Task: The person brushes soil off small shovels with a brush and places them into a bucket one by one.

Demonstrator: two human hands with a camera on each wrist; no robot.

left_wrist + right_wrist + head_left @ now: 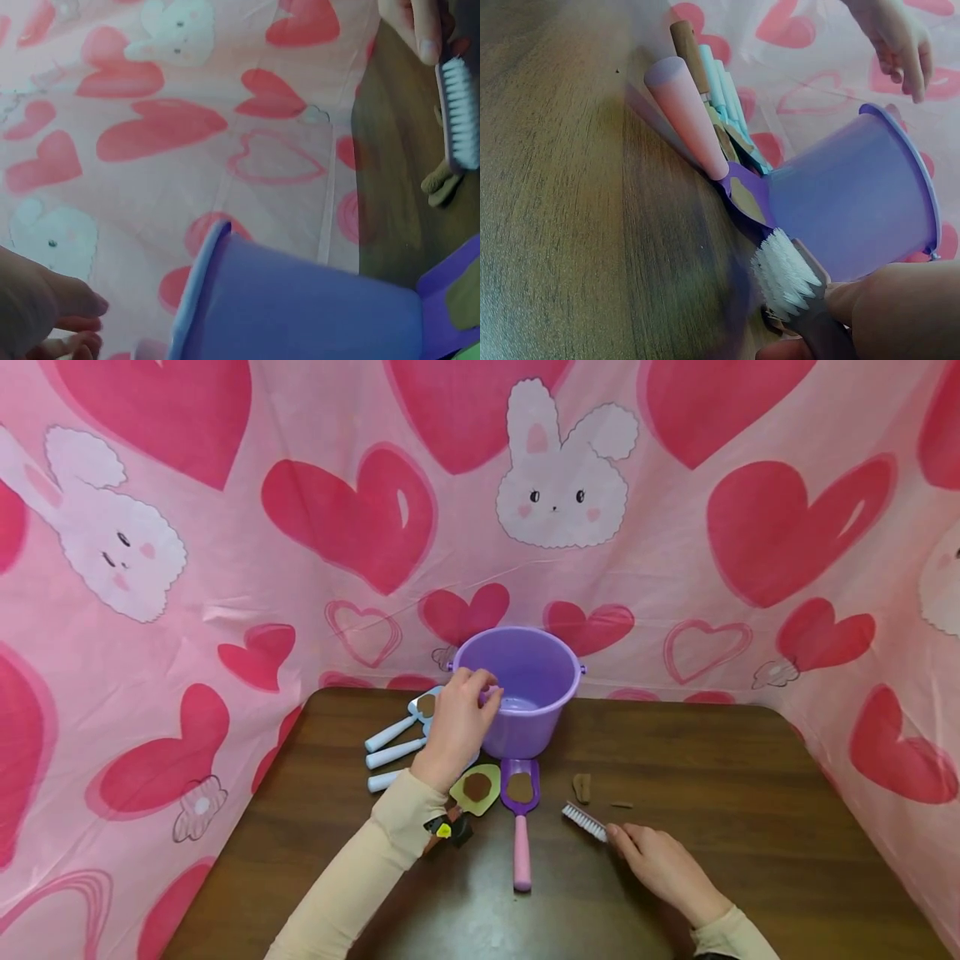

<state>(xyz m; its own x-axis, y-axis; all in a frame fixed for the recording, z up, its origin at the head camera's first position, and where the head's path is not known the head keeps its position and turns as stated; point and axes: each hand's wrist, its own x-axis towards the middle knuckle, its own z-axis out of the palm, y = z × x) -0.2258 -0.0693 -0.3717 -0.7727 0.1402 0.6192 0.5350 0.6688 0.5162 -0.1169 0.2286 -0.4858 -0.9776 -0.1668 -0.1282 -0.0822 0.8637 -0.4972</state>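
Note:
My left hand [459, 720] hovers over the near left rim of a purple bucket [517, 739], its fingers loosely bent. Nothing shows between those fingers in the right wrist view, where the hand [901, 46] hangs apart from the rim. Low over the table at the right, my right hand [669, 870] grips a small brush [583, 822] by its dark handle, with white bristles [781, 276] exposed. Beyond the brush lie a brown piece [581, 787] and a thin brown strip [622, 805].
Before the bucket lies a purple scoop with a pink handle [522, 853] and brown matter in its pan. Beside it is a green shovel [491, 779] bearing a brown patch. Several light blue-handled tools [390, 734] lie left, partly behind my left arm. A heart-and-rabbit cloth [555, 577] hangs behind.

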